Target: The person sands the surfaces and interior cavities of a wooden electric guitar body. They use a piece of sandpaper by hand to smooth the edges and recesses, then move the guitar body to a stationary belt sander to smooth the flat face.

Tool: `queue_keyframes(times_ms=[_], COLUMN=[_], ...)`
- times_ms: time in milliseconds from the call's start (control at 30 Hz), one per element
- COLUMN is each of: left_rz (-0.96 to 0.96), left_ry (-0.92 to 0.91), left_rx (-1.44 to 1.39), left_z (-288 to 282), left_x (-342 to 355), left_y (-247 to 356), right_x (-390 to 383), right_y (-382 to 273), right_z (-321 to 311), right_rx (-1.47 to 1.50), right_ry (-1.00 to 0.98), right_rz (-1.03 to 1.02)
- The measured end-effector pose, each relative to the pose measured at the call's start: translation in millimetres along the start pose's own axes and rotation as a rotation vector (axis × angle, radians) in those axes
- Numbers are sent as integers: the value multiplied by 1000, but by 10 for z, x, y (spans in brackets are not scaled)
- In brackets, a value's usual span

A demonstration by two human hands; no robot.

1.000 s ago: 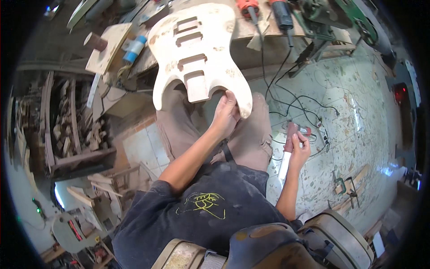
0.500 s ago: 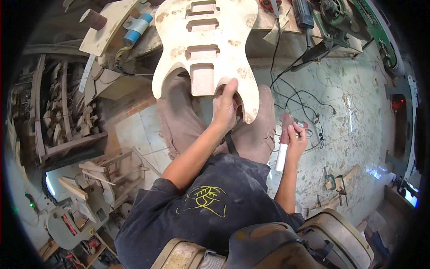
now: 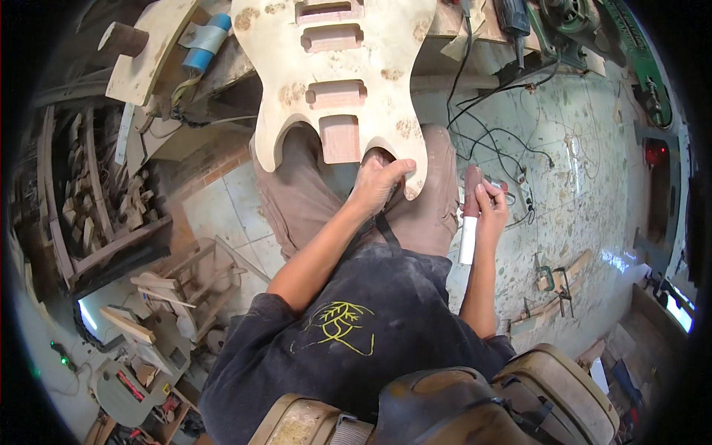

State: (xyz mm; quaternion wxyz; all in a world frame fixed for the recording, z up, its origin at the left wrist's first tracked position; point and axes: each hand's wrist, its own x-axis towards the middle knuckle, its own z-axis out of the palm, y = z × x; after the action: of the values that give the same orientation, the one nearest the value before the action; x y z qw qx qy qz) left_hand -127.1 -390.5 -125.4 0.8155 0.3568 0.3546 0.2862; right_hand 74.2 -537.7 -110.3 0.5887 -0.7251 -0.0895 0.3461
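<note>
A pale wooden electric guitar body (image 3: 278, 63), marked with brown knotty patches, extends over the bench edge and my knees. Several routed cavities run down its middle. My left hand (image 3: 380, 184) grips the right-hand horn, its thumb across the top face and its fingers in the cutaway, partly hidden. To the right of the horn and apart from it, my right hand (image 3: 489, 205) is closed on a sanding stick (image 3: 468, 236), a white cylinder with brown abrasive paper wrapped round its upper part.
A blue cylinder (image 3: 207, 44) and a brown one (image 3: 122, 39) lie at the bench's left. A corded power tool (image 3: 512, 18) and a green machine (image 3: 641, 59) are at the back right. Black cables (image 3: 493, 148) cross the floor. Wood scraps (image 3: 78, 200) fill a rack at left.
My left hand's thumb has shifted rightward from the cutaway edge onto the horn. The guitar body looks slightly larger and differently angled. My right hand still holds the sanding stick.
</note>
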Motion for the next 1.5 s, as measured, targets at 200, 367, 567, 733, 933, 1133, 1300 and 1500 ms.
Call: queue_keyframes(times_ms=[200, 367, 567, 733, 933, 1133, 1300, 1500], left_rz=[-36, 41, 90, 197, 188, 248, -66, 117], left_ry=[-67, -127, -93, -51, -72, -56, -217, -379], left_rx=[-25, -123, -232, -294, -299, -294, -130, -31], left_z=[49, 303, 693, 893, 1276, 1321, 1014, 664], left_x=[14, 98, 366, 607, 768, 1000, 459, 7], left_y=[89, 11, -85, -96, 169, 361, 394, 457], right_x=[60, 80, 15, -89, -192, -298, -328, -408], right_y=[119, 104, -121, -247, -393, -799, -877, -907], right_z=[-36, -68, -88, -248, -275, -84, 23, 453], right_rx=[51, 94, 211, 229, 260, 443, 446, 337], right_ry=[23, 14, 15, 9, -32, -134, -262, -472], right_rz=[39, 52, -2, 3, 14, -142, -245, -216])
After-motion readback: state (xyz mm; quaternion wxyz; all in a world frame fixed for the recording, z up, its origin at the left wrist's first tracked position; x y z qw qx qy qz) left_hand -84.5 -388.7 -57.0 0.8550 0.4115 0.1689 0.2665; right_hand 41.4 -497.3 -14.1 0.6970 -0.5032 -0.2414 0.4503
